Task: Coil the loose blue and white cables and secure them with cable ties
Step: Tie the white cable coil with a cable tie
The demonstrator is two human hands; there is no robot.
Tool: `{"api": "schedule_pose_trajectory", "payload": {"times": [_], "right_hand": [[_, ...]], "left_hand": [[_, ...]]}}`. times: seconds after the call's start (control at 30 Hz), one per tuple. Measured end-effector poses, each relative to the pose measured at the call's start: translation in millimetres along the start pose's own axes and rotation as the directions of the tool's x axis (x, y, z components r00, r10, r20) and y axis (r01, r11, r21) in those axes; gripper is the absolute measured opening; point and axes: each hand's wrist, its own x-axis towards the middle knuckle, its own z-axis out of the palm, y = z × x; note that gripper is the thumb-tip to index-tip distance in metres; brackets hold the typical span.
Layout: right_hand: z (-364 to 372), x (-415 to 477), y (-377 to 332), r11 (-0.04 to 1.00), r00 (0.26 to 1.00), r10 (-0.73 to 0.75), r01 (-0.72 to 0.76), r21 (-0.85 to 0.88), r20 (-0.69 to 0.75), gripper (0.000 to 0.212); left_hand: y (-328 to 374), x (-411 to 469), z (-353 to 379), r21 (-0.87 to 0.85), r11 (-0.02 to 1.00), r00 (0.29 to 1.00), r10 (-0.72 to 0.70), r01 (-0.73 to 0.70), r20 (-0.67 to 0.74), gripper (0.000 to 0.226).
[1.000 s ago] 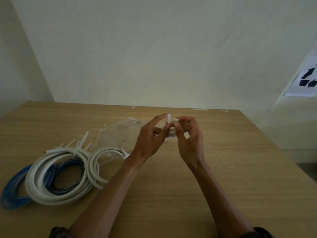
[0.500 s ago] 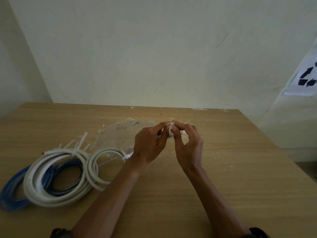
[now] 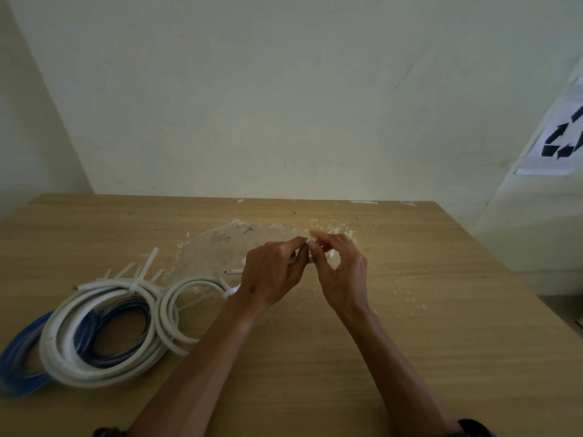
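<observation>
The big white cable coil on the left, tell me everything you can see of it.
The big white cable coil lies flat on the left of the wooden table. It looks like thick, smooth plastic-sheathed cable wound in several loops. A white cable tie cinches its far side, tail pointing up and away. It overlaps blue coils and lies against a smaller white coil.

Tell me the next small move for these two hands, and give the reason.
Probably pull the white strip snug. The left hand and right hand both pinch it at their fingertips, and a small white loop shows beneath the right fingers, so a tie seems half fastened. Whether it is threaded is too small to tell. The coiled cables at left carry ties.
</observation>
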Motion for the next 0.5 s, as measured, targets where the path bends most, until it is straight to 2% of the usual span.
{"api": "schedule_pose_trajectory", "payload": {"times": [0.07,0.13,0.37,0.5], "right_hand": [[-1.6,1.5,-1.9,0.999,1.0,-0.021,0.021,0.042,-0.011,0.021],[-4.1,4.1,-2.0,0.998,0.999,-0.037,0.037,0.041,0.021,0.013],[-19.2,17.5,1.5,0.994,0.964,0.092,-0.105,0.04,0.251,0.008],[-26.5,19.1,4.2,0.989,0.956,0.104,-0.128,0.068,0.274,0.008]], "left_hand": [[-1.8,0.2,0.2,0.001,1.0,1.0,0.009,-0.009,0.005,0.039],[-6.3,-0.4,0.1,-0.017,1.0,1.0,0.018,-0.018,0.013,0.039],[-13.0,-4.3,-3.5,-0.112,0.994,0.985,0.021,-0.002,0.172,0.053],[-2.8,-4.5,-3.6,-0.205,0.977,0.975,-0.015,0.062,0.224,0.039]]}}
